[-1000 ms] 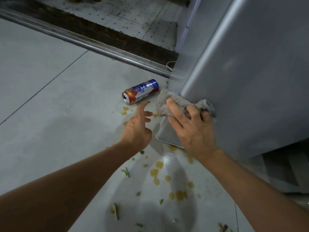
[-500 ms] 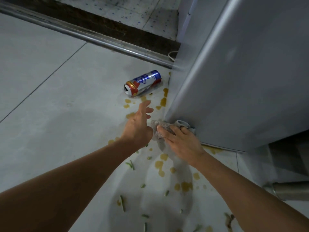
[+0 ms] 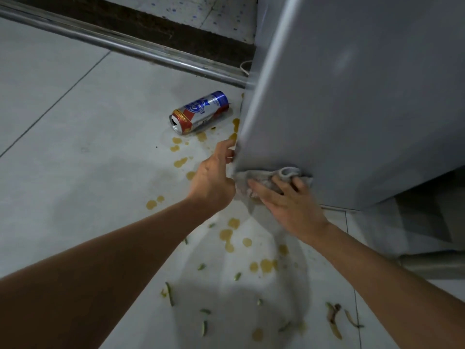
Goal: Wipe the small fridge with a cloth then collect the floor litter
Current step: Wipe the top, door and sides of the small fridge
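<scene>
The small grey fridge (image 3: 352,96) fills the upper right. My right hand (image 3: 289,200) presses a crumpled grey cloth (image 3: 261,178) against the bottom corner of the fridge's front face. My left hand (image 3: 214,177) is just left of it, fingers spread, fingertips touching the fridge's lower left edge. A red, white and blue drink can (image 3: 200,112) lies on its side on the floor beyond my left hand. Green vegetable scraps (image 3: 169,293) are scattered on the tiles below my arms.
Yellow-brown liquid spots (image 3: 226,234) dot the white tiled floor between the can and my arms. A metal door track (image 3: 125,44) crosses the back, with a dark sill behind it. Peel-like scraps (image 3: 333,318) lie at the lower right. A white cord (image 3: 244,66) shows behind the fridge.
My right hand slid the cloth down the fridge's edge and then rightward along the bottom of its front face. My left hand moved up to touch the fridge's lower left edge.
</scene>
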A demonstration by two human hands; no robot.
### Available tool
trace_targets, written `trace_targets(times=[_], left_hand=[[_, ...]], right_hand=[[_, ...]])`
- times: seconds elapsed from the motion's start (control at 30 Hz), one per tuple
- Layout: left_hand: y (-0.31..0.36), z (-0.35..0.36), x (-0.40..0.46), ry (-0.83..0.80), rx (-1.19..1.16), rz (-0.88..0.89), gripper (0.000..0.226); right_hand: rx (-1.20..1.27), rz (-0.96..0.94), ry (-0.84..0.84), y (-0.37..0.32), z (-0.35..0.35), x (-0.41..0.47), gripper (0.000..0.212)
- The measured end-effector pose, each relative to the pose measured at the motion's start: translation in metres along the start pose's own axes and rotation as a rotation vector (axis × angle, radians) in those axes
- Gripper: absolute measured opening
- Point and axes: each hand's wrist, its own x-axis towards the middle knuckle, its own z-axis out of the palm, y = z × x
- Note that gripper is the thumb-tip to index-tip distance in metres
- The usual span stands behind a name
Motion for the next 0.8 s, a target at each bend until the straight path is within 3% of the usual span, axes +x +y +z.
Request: trace_targets(times=[0.07, 0.17, 0.23, 0.37, 0.47, 0.53, 0.63, 0.7, 0.8], left_hand=[[0.002, 0.003, -0.002, 0.012, 0.01, -0.007, 0.074], [0.01, 0.005, -0.006, 0.01, 0.022, -0.016, 0.068], [0.017, 0.005, -0.007, 0.002, 0.008, -0.036, 0.067], [0.027, 0.005, -0.008, 0.048, -0.011, -0.063, 0.069], [0.029, 0.01, -0.01, 0.069, 0.008, -0.078, 0.072], [0.03, 0.014, -0.012, 0.083, 0.012, -0.095, 0.076], [0.032, 0.019, -0.014, 0.111, 0.028, -0.104, 0.078], [0.034, 0.022, -0.017, 0.121, 0.031, -0.107, 0.079], [0.04, 0.029, -0.026, 0.148, 0.024, -0.09, 0.076]], right_hand=[[0.074, -0.024, -0.143, -0.006, 0.0, -0.003, 0.054], [0.137, -0.045, -0.185, 0.001, -0.009, -0.001, 0.051], [0.125, -0.008, -0.116, 0.015, -0.018, 0.0, 0.047], [0.044, 0.183, 0.117, 0.047, -0.033, -0.012, 0.018], [0.049, 0.211, 0.161, 0.05, -0.024, -0.025, 0.019], [0.064, 0.126, 0.091, 0.042, -0.012, -0.034, 0.026], [0.07, -0.079, -0.186, 0.027, -0.004, -0.049, 0.037], [0.099, -0.071, -0.277, 0.024, -0.005, -0.053, 0.039], [0.134, 0.052, -0.213, 0.031, -0.012, -0.056, 0.04]])
